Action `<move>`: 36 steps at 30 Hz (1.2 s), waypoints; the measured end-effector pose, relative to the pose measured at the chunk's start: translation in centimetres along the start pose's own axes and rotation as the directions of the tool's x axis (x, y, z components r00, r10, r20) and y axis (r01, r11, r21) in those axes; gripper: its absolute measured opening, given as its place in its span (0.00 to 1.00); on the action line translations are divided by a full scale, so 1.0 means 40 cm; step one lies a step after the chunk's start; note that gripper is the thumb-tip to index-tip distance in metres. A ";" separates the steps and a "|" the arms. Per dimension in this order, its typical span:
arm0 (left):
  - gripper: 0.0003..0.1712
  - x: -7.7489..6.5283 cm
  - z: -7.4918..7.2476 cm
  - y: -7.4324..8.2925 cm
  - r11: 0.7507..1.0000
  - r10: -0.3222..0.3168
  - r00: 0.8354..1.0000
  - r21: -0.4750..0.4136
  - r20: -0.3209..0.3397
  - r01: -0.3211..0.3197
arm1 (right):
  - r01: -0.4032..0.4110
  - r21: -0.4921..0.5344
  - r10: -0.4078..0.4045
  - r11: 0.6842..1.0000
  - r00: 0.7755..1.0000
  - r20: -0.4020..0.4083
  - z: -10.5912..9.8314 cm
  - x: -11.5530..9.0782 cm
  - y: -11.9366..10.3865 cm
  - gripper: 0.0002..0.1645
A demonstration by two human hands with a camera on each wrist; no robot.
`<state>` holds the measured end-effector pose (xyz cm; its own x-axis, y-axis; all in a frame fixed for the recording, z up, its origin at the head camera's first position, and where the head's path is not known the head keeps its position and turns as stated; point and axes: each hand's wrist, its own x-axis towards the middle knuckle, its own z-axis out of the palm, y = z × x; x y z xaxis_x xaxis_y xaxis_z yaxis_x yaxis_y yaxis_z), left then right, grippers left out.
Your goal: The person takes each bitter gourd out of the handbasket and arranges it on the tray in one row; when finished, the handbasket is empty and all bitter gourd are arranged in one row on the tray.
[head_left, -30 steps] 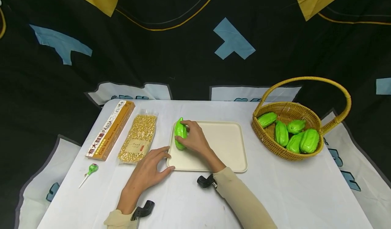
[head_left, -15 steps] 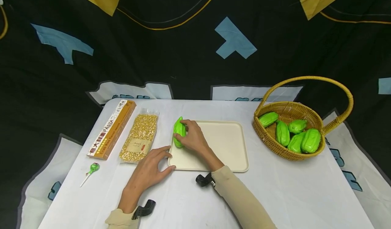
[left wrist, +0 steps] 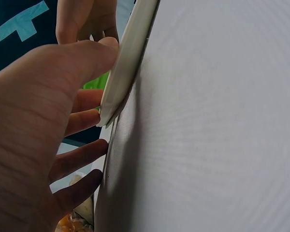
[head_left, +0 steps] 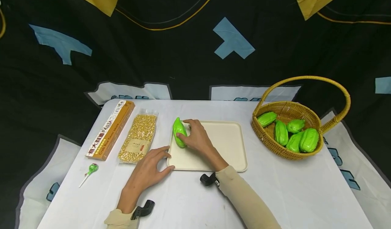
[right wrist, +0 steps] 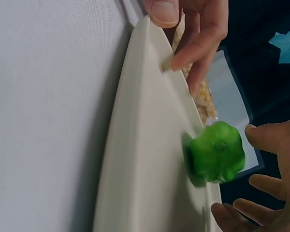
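Note:
A bright green ribbed piece of produce, like a starfruit (head_left: 179, 132), lies lengthwise along the left side of the cream tray (head_left: 223, 144). Beside it is my right hand (head_left: 198, 135), fingers spread around its right side. The right wrist view shows a gap between the thumb and the green piece (right wrist: 217, 152), with the other fingers apart from it too. At the tray's near left corner, my left hand (head_left: 149, 168) touches the rim with spread, fairly straight fingers. In the left wrist view its thumb (left wrist: 99, 53) rests against the tray edge (left wrist: 128, 58).
A wicker basket (head_left: 265, 144) with a tall handle holds several similar green pieces at the right. To the left lie a bag of corn kernels (head_left: 140, 127), a pasta box (head_left: 111, 130) and a green lollipop (head_left: 92, 169). A black cloth (head_left: 189, 59) hangs behind the table.
My right hand has let go of the green piece and shifted slightly right. The green piece moved a little left and now tilts. My left hand has stayed at the tray corner.

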<state>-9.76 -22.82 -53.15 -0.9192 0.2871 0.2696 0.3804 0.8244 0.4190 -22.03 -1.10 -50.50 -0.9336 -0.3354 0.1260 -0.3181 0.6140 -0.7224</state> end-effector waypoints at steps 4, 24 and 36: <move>0.22 0.002 0.001 -0.001 1.000 0.000 1.000 0.006 0.001 0.000 | -0.002 0.003 0.002 1.000 1.000 -0.001 -0.020 -0.006 0.005 0.39; 0.22 0.003 0.000 0.000 1.000 -0.005 1.000 -0.002 0.001 0.005 | 0.004 -0.031 -0.005 1.000 1.000 -0.026 -0.145 -0.045 0.015 0.39; 0.22 0.003 0.005 0.002 1.000 -0.020 1.000 -0.004 -0.004 0.020 | -0.023 -0.016 0.021 1.000 0.994 -0.109 -0.247 -0.095 0.057 0.39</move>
<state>-9.85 -22.65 -53.27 -0.9261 0.2686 0.2651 0.3625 0.8282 0.4274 -20.81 8.62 -45.91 -0.9524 -0.2430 0.1841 -0.2995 0.6328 -0.7140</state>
